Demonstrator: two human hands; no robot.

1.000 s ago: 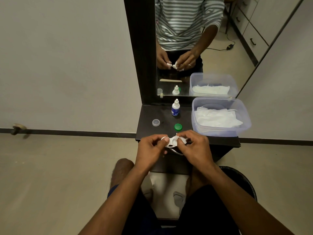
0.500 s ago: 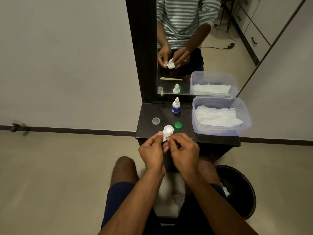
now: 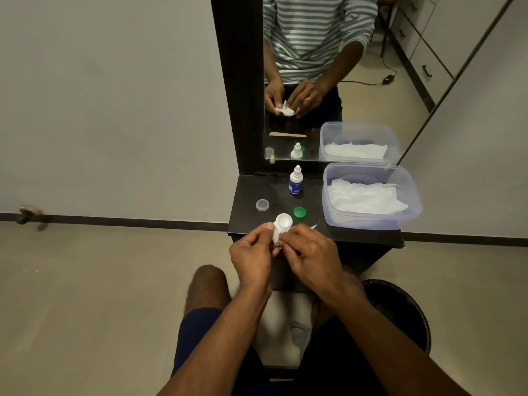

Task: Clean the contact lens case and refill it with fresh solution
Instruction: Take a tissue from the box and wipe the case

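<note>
Case held over the shelf's front edge.

We note the left hand (image 3: pixel 251 254) pinching the white case (image 3: pixel 283 224) upright, one open well facing us. The right hand (image 3: pixel 310 254) is closed on its lower end, apparently with a tissue scrap. Bottle (image 3: pixel 295 181), green cap (image 3: pixel 299 213), clear cap (image 3: pixel 262 204) and tissue tub (image 3: pixel 414 201) stand on the shelf (image 3: pixel 248 221).

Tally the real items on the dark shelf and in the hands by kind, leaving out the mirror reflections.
Contact lens case, held in the left hand and right hand: 1
Loose caps, green cap and clear cap: 2
Solution bottle: 1
Plastic tub holding white tissues: 1
Total: 5
</note>
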